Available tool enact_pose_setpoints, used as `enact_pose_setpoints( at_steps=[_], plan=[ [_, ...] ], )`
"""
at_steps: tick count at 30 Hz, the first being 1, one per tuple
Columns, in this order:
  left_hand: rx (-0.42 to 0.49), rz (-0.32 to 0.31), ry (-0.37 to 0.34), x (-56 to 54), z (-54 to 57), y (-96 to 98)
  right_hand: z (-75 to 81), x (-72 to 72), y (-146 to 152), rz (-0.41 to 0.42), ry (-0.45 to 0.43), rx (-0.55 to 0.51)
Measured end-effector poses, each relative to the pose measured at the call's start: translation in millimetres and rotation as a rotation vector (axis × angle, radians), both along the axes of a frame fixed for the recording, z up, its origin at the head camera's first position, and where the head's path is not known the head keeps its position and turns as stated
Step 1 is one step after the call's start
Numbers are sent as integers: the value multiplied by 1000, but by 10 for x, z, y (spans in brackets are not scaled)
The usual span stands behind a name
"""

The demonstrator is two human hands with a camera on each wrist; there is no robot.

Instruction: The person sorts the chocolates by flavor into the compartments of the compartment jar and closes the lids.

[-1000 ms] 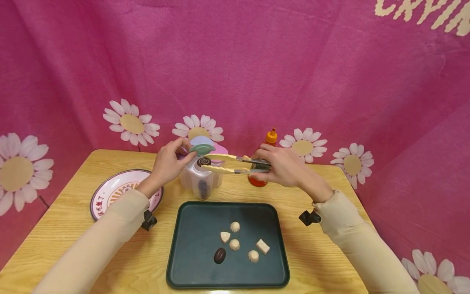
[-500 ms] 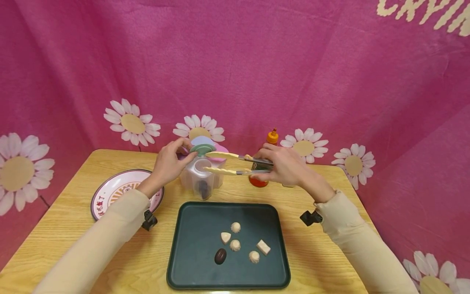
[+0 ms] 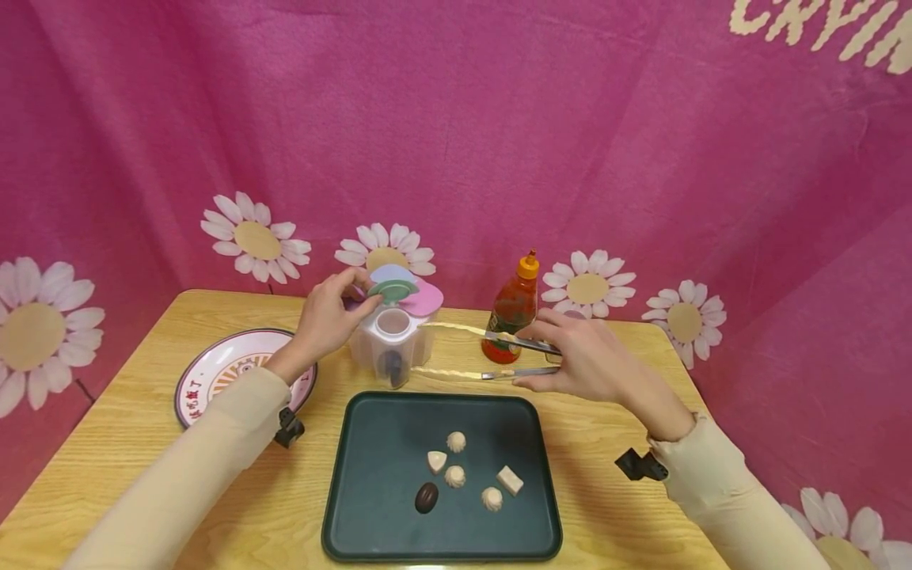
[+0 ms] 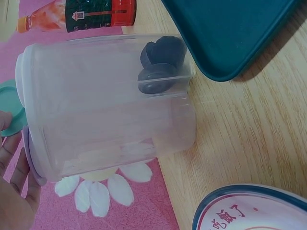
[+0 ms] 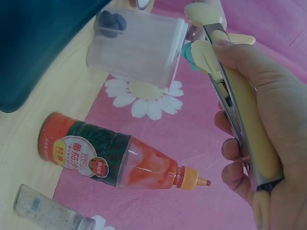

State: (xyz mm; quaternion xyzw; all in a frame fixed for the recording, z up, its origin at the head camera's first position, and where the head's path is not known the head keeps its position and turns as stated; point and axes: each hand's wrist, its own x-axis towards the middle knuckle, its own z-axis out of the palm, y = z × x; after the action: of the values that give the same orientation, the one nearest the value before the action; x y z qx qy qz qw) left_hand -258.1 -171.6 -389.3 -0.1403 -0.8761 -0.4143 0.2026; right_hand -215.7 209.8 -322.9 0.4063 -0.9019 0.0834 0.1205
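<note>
At centre, the left hand (image 3: 329, 315) pinches the lid (image 3: 393, 291); rightward, the right hand (image 3: 587, 358) grips spread tongs (image 3: 502, 339), probably light, springy, best squeezed mid-arm.

Head cam up top, fwd/down, wrist cams closer, turned sideways, both w/ container (image 4: 96, 110), btl (image 5: 98, 151)

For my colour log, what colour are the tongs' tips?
The tongs' tips are pale yellow, best seen in the head view.
</note>
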Motion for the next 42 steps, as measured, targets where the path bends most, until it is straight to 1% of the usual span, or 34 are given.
enact_pose_setpoints(
  at_steps=[7, 13, 17, 22, 24, 29, 33, 36, 42],
  plan=[
    [0, 1, -8, 9, 5, 3, -83, 257, 135, 18, 35, 43],
    [-5, 1, -6, 15, 9, 8, -198, 472, 244, 14, 0, 42],
    [-5, -1, -6, 17, -1, 4, -294, 610, 298, 21, -56, 25],
    [-4, -4, -2, 15, -6, 7, -432, 766, 339, 3, -182, 12],
    [-3, -5, 5, 11, -3, 9, -489, 815, 344, -4, -216, 13],
    [-2, -6, 16, 5, 1, 8, -614, 909, 340, 2, -289, 15],
    [-3, -6, 15, 7, -2, 5, -684, 950, 329, 7, -354, 20],
    [-2, -5, 13, 10, -4, 4, -742, 959, 316, 31, -364, 18],
    [3, -7, 15, 10, -6, 8, -837, 958, 287, 71, -342, -1]
  ],
)
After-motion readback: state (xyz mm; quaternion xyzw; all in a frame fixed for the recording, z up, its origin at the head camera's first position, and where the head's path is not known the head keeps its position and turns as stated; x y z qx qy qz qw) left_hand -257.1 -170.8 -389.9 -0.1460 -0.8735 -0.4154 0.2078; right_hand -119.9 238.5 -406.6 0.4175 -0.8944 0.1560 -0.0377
